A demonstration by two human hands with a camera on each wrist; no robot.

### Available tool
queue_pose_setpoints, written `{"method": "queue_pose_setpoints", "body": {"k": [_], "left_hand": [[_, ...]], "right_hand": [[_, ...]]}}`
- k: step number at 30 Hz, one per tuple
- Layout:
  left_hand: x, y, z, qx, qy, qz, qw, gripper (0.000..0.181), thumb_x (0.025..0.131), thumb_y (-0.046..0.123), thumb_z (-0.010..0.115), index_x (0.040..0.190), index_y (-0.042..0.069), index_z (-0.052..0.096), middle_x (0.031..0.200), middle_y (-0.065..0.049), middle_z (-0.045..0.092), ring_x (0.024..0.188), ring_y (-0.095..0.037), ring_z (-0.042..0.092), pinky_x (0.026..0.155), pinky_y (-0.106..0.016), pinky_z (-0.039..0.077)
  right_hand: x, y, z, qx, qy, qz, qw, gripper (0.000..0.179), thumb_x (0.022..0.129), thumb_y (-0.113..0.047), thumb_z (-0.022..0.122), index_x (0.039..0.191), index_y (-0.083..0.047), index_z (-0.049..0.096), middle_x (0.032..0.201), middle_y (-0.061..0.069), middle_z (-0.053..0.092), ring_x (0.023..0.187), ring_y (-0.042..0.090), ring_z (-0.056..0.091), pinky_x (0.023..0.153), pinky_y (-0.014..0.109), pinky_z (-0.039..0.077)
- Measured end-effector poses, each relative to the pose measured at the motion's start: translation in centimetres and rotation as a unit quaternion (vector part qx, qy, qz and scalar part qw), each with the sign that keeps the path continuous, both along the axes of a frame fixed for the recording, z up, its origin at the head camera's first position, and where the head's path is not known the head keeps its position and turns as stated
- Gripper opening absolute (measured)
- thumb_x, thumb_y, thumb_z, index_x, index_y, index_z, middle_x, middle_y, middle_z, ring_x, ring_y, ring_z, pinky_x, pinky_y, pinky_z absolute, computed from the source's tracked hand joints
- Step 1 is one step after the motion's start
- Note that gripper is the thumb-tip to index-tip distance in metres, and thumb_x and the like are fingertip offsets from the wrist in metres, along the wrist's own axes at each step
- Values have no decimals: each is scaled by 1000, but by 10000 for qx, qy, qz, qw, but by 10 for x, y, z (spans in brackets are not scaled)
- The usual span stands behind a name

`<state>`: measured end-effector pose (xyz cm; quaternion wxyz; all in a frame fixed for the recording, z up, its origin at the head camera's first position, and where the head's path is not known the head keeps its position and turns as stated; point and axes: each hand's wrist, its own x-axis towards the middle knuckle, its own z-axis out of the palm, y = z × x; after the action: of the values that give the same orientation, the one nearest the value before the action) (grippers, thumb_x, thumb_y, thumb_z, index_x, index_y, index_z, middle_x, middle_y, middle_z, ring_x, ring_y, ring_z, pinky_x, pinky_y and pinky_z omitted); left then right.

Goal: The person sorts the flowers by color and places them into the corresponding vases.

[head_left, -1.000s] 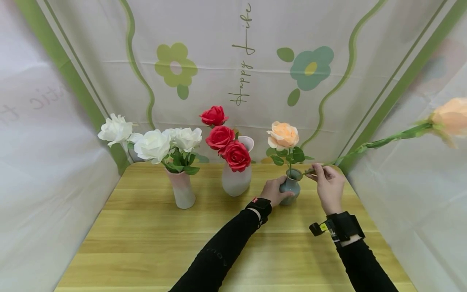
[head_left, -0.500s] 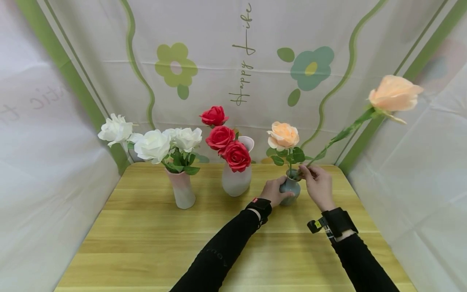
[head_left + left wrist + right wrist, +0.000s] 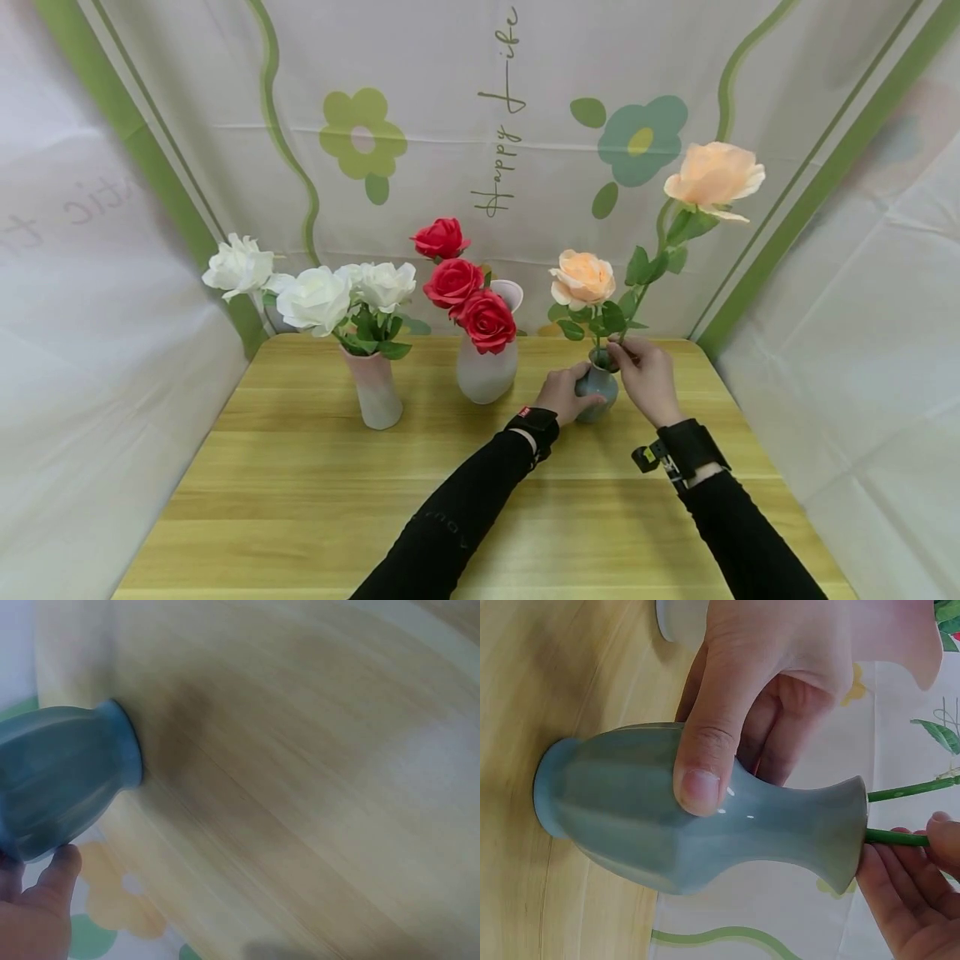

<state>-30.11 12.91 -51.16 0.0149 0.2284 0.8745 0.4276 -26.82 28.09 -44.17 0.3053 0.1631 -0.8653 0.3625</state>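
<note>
A blue-grey vase [image 3: 649, 802] stands upright on the table, and my left hand [image 3: 564, 393] grips its body, the thumb across the near side in the right wrist view. One peach rose [image 3: 582, 279] rises from the vase. My right hand [image 3: 647, 379] pinches the green stem [image 3: 896, 838] of a second peach rose [image 3: 715, 179] right at the vase's mouth. That stem's lower end is inside the mouth, and its bloom leans up to the right. In the left wrist view only the vase's lower part [image 3: 67, 772] and some fingertips [image 3: 64, 866] show.
Left of the hands, a whitish vase [image 3: 486, 379] holds red roses [image 3: 487, 321]. Farther left, a pink-and-white vase [image 3: 375, 396] holds white roses [image 3: 315, 300]. The wooden table [image 3: 315, 500] meets a printed cloth backdrop [image 3: 450, 125] behind and at the sides.
My right hand has moved left to the vase's mouth with the second peach rose. Its bloom has swung left and up, and the stem is steeper. My left hand stays on the vase.
</note>
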Motion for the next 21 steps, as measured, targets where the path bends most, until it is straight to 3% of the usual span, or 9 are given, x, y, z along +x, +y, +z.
{"method": "queue_pose_setpoints", "body": {"k": [9,12,16,21], "left_hand": [[-1,0,-1,48,56,-30,10000,59,85,32,77,138,15,57,123,0,65,110,-9,60,89,-22,49],[-1,0,-2,52,65,-26,10000,58,86,32,77,138,15,57,123,-1,65,110,-10,60,88,-22,49],[0,-1,-1,43,57,-32,10000,57,86,31,77,138,16,57,123,0,65,109,-10,60,88,-21,48],[1,-1,1,56,66,-91,9999,54,85,29,77,135,17,59,121,0,66,107,-9,60,86,-20,48]], "right_hand": [[-3,0,1,115,-123,8,9999,14,95,-1,64,85,1,73,100,16,71,65,23,63,54,18,43],[-4,0,1,179,-160,21,9997,11,94,0,65,88,3,75,100,17,71,66,24,63,54,25,46],[-3,1,1,240,-269,60,9993,8,90,-1,71,95,5,74,97,19,70,80,33,66,67,43,53],[5,7,0,-6,-859,241,9960,29,86,-6,77,112,4,69,109,23,65,106,42,58,92,55,44]]}}
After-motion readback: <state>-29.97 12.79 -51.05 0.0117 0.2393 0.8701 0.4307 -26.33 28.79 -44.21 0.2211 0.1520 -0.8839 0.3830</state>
